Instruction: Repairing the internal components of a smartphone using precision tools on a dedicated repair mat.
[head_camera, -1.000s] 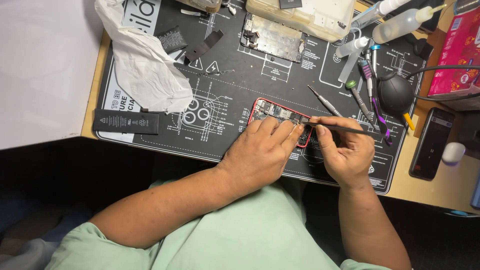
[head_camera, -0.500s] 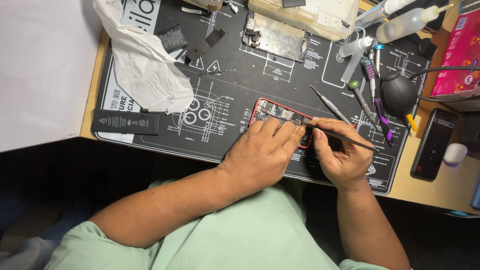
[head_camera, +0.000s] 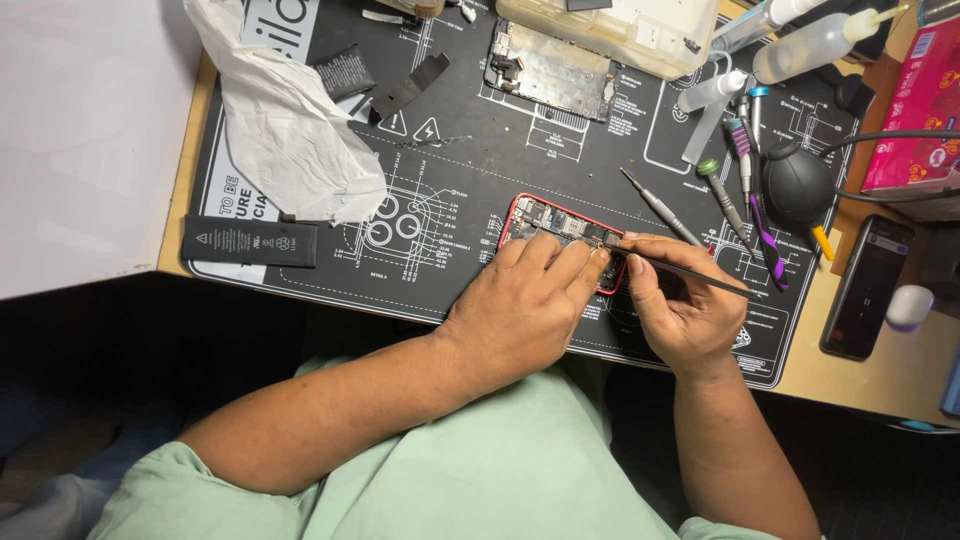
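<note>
The left hand (head_camera: 520, 310) lies flat on the opened red-edged phone body (head_camera: 560, 238), fingers pressed together to hold it down on the black printed work mat (head_camera: 470, 140). The phone sits near the middle of the mat, toward its near edge. At 3 o'clock from that hand, the right hand (head_camera: 685, 315) pinches thin black metal tweezers (head_camera: 690, 272) between thumb and fingers, with the tip at the phone's right end.

The tip could slip and scratch the tiny parts inside if the hand pushes too hard. The phone could also slide if the left hand lets up.

At 9 o'clock from the phone lies a long flat black battery (head_camera: 250, 241). At 10 o'clock is a crumpled white paper sheet (head_camera: 290, 130). At 2 o'clock lie small screwdrivers with coloured tops (head_camera: 740, 170) and a round black rubber air blower (head_camera: 797, 185); a bump there might roll one into the work. At 12 o'clock lies a silver metal phone plate (head_camera: 550, 70).
</note>
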